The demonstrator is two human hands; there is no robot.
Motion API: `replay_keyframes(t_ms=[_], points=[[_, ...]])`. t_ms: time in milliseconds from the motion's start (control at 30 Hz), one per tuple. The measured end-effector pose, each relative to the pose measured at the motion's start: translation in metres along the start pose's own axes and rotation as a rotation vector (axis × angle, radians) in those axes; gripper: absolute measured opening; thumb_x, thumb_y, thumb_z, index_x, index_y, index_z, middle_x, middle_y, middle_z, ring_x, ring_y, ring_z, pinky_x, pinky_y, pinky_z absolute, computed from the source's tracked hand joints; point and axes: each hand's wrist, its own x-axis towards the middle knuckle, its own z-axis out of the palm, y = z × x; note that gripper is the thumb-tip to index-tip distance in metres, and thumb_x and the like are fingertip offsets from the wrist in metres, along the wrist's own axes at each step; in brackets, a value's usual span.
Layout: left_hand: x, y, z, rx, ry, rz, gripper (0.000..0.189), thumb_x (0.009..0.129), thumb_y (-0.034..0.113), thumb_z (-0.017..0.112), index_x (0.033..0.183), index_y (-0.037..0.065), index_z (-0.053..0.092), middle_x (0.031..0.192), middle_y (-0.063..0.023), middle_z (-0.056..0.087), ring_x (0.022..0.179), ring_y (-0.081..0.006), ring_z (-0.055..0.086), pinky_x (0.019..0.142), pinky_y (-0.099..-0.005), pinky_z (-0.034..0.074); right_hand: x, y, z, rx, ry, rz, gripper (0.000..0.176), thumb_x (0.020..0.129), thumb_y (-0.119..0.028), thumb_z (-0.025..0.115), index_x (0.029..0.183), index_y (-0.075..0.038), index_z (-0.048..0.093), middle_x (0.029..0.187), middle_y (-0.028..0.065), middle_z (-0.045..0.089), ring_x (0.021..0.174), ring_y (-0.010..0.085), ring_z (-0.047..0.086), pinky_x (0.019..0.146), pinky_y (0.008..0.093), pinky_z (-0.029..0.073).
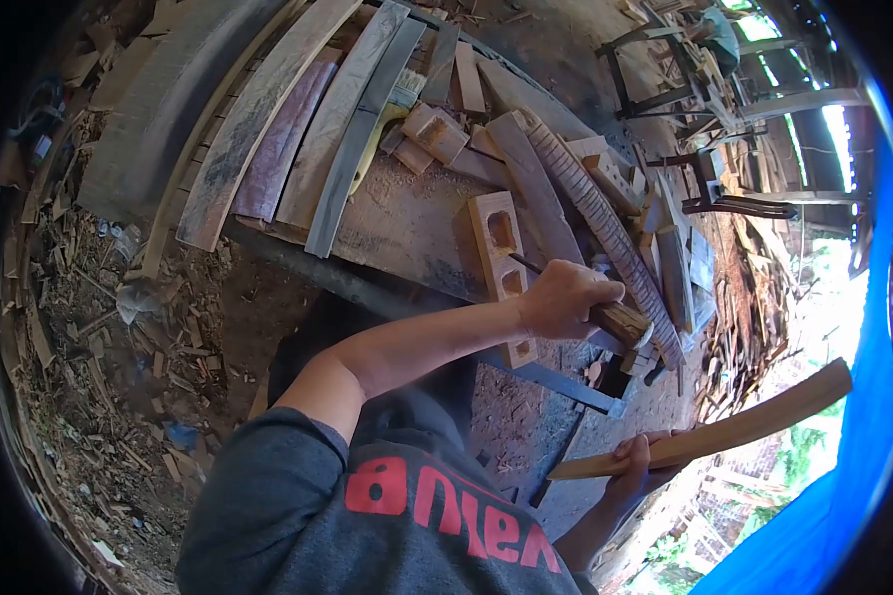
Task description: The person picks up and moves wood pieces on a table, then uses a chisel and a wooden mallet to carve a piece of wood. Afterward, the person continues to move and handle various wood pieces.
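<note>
My left hand (564, 299) is closed around the wooden handle of a chisel (620, 323). Its thin dark blade points toward a pale wooden block (484, 220) with several rectangular holes cut along it, and the tip is at or just over one hole; contact cannot be made out. My right hand (633, 468), lower right, grips a long, slightly curved piece of wood (754, 419) near its narrower end. The thick end rises toward the upper right, apart from the chisel. The holed block lies on the workbench (397, 238) at its near edge.
Long boards (268, 119) lie across the bench's left side, beside a brush with a yellow handle (369, 159). Small wood blocks (437, 134) and a ridged strip (605, 218) lie behind the holed block. Wood scraps (139, 397) cover the floor. A blue sheet (814, 535) hangs at right.
</note>
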Motion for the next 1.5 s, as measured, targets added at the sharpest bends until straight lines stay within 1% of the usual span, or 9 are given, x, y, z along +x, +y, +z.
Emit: replay_keyframes(t_ms=[233, 1033, 1133, 1167, 1233, 1300, 1367, 1433, 1500], points=[[0.004, -0.004, -0.005, 0.009, -0.002, -0.007, 0.029, 0.06, 0.011, 0.073, 0.083, 0.011, 0.056, 0.071, -0.0085, 0.062, 0.07, -0.0306, 0.065, 0.061, -0.0406, 0.048, 0.013, -0.018, -0.012, 0.037, -0.064, -0.198, 0.049, 0.08, 0.0, 0.06, 0.122, -0.003, 0.036, 0.073, 0.0073, 0.05, 0.051, 0.0112, 0.048, 0.05, 0.0242, 0.044], [0.014, -0.01, -0.008, -0.051, 0.071, -0.149, 0.027, 0.064, 0.017, 0.075, 0.081, 0.011, 0.054, 0.069, -0.0098, 0.062, 0.066, -0.0323, 0.064, 0.058, -0.0407, 0.047, 0.028, -0.03, -0.008, 0.009, -0.015, -0.279, 0.052, 0.075, 0.002, 0.061, 0.122, -0.002, 0.039, 0.073, 0.0066, 0.052, 0.052, 0.013, 0.049, 0.051, 0.0248, 0.044], [0.017, -0.012, -0.01, -0.074, 0.093, -0.157, 0.026, 0.065, 0.017, 0.075, 0.08, 0.01, 0.055, 0.068, -0.0112, 0.062, 0.066, -0.0333, 0.064, 0.057, -0.0411, 0.047, 0.01, -0.005, 0.024, -0.423, 0.072, -0.177, 0.055, 0.071, -0.007, 0.072, 0.12, -0.002, 0.045, 0.087, 0.0043, 0.053, 0.074, 0.0132, 0.051, 0.065, 0.026, 0.045], [0.017, -0.015, -0.007, -0.06, 0.094, -0.161, 0.026, 0.065, 0.016, 0.075, 0.08, 0.01, 0.055, 0.068, -0.0116, 0.062, 0.067, -0.0336, 0.064, 0.057, -0.041, 0.047, 0.022, -0.016, 0.018, -0.652, -0.479, 0.278, 0.073, 0.069, -0.009, 0.075, 0.13, 0.006, 0.038, 0.109, 0.0117, 0.056, 0.098, 0.0199, 0.053, 0.081, 0.0327, 0.046], [0.022, -0.017, -0.01, -0.036, 0.106, -0.156, 0.026, 0.065, 0.016, 0.075, 0.08, 0.01, 0.055, 0.069, -0.0121, 0.062, 0.067, -0.0339, 0.064, 0.057, -0.0409, 0.047, 0.015, -0.007, 0.024, -0.745, -0.301, 0.151, 0.089, 0.066, -0.01, 0.08, 0.138, 0.007, 0.031, 0.114, 0.0127, 0.055, 0.104, 0.0207, 0.051, 0.087, 0.0353, 0.043], [0.015, -0.013, -0.009, -0.055, 0.094, -0.134, 0.026, 0.065, 0.016, 0.075, 0.08, 0.01, 0.055, 0.069, -0.0124, 0.062, 0.067, -0.0339, 0.064, 0.057, -0.0412, 0.047, 0.024, -0.016, 0.015, -0.669, -0.133, 0.035, 0.083, 0.067, -0.008, 0.081, 0.135, 0.003, 0.035, 0.107, 0.0106, 0.056, 0.095, 0.0189, 0.054, 0.084, 0.0332, 0.045], [0.012, -0.011, -0.011, -0.068, 0.085, -0.145, 0.025, 0.065, 0.016, 0.074, 0.08, 0.01, 0.055, 0.069, -0.0123, 0.061, 0.067, -0.0339, 0.063, 0.057, -0.0414, 0.047, 0.026, -0.028, 0.003, -0.197, -0.005, -0.049, 0.06, 0.071, 0.002, 0.072, 0.124, -0.003, 0.043, 0.088, 0.0048, 0.055, 0.069, 0.0101, 0.053, 0.063, 0.024, 0.048], [0.012, -0.009, -0.011, -0.082, 0.089, -0.148, 0.025, 0.065, 0.016, 0.074, 0.08, 0.01, 0.055, 0.068, -0.0123, 0.061, 0.066, -0.0338, 0.063, 0.057, -0.0416, 0.047, 0.025, -0.02, 0.003, 0.121, -0.092, -0.195, 0.054, 0.073, 0.004, 0.065, 0.122, -0.003, 0.044, 0.088, 0.0057, 0.054, 0.067, 0.0092, 0.052, 0.059, 0.0231, 0.047], [0.012, -0.012, -0.011, -0.087, 0.109, -0.154, 0.025, 0.065, 0.015, 0.074, 0.081, 0.01, 0.056, 0.067, -0.012, 0.06, 0.066, -0.0337, 0.063, 0.057, -0.0417, 0.046, 0.018, 0.014, 0.005, -0.09, -0.039, -0.13, 0.048, 0.075, 0.001, 0.065, 0.118, -0.005, 0.047, 0.089, 0.008, 0.054, 0.07, 0.0114, 0.053, 0.057, 0.0222, 0.046]])
